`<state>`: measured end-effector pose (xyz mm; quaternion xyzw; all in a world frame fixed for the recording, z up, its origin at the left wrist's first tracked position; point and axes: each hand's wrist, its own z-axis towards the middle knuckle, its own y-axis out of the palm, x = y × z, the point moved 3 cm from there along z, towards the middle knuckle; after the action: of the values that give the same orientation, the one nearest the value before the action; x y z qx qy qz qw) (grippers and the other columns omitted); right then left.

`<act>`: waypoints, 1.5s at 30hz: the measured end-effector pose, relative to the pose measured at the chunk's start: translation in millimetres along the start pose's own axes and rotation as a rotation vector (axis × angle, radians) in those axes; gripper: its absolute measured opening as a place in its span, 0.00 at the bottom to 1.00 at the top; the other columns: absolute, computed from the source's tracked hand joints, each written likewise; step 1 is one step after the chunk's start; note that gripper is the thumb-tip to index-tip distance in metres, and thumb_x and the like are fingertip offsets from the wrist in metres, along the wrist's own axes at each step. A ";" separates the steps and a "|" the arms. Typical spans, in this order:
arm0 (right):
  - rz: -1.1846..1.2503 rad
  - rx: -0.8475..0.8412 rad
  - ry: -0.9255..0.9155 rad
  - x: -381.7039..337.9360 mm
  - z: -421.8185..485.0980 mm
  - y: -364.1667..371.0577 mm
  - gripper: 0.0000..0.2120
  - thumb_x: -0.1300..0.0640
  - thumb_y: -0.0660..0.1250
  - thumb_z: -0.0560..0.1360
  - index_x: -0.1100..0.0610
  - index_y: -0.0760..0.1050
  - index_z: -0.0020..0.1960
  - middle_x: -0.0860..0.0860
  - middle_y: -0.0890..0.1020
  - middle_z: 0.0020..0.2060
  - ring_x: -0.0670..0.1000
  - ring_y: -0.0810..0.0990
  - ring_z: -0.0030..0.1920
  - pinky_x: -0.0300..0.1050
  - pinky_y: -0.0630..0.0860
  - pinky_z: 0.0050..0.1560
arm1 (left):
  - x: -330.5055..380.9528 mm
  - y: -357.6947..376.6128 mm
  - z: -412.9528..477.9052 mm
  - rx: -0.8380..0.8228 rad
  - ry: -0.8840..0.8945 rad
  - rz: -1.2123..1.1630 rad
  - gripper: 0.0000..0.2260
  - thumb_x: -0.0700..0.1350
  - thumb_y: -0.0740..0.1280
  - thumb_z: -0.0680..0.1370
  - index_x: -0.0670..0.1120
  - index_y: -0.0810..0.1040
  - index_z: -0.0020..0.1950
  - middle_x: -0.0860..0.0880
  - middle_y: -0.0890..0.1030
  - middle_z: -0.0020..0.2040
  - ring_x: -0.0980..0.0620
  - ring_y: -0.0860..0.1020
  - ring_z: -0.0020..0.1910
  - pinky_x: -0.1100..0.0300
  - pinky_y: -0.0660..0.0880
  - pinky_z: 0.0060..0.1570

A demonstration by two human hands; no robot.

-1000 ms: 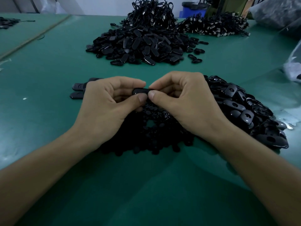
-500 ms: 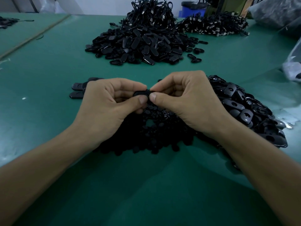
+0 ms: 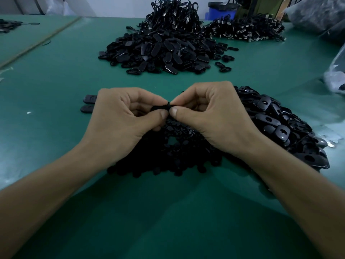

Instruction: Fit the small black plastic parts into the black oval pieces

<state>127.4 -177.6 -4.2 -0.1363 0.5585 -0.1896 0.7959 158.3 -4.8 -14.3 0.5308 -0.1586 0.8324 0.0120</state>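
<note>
My left hand [image 3: 121, 120] and my right hand [image 3: 211, 116] meet above the near pile, thumbs almost touching. Between the fingertips of both hands sits one black oval piece [image 3: 160, 107], pinched from both sides; most of it is hidden by the fingers. Whether a small part is in it cannot be made out. Under my hands lies a heap of small black plastic parts [image 3: 173, 152]. To the right spreads a pile of black oval pieces with holes [image 3: 276, 124].
Two finished-looking ovals [image 3: 87, 103] lie left of my left hand on the green table [image 3: 56, 75]. A big heap of black ovals [image 3: 160, 51] and corded parts [image 3: 244, 31] stands at the back. Plastic bags [image 3: 336, 71] lie at the right edge.
Both hands stay in place pinching the oval piece. The thumbs have shifted slightly closer over it and less of the piece shows.
</note>
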 end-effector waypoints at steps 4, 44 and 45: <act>0.002 -0.014 -0.003 1.1 1.0 1.4 0.03 0.60 0.75 0.74 0.53 0.84 0.44 0.47 0.86 0.36 0.45 0.84 0.39 0.42 0.80 0.44 | -1.8 -2.1 1.5 0.012 0.020 0.019 0.11 0.35 0.77 0.72 0.52 0.83 0.41 0.51 0.85 0.34 0.58 0.81 0.28 0.70 0.77 0.33; -0.948 -0.013 0.328 24.0 1.1 -25.9 0.12 0.55 0.60 0.81 0.49 0.77 0.62 0.55 0.77 0.60 0.62 0.73 0.62 0.59 0.66 0.62 | -35.6 -47.3 22.4 0.187 0.058 0.748 0.10 0.36 0.71 0.76 0.50 0.85 0.52 0.52 0.77 0.42 0.63 0.72 0.37 0.81 0.64 0.43; -0.929 -0.006 0.321 24.0 1.8 -26.8 0.12 0.56 0.61 0.81 0.48 0.77 0.62 0.55 0.78 0.60 0.62 0.74 0.63 0.59 0.66 0.63 | -36.6 -47.8 22.5 0.184 0.049 0.754 0.10 0.36 0.70 0.77 0.50 0.85 0.52 0.52 0.78 0.42 0.63 0.73 0.37 0.82 0.64 0.43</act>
<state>132.3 -212.3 -12.2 -0.3424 0.5547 -0.5418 0.5306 203.1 39.8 -26.1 0.4140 -0.2670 0.8017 -0.3385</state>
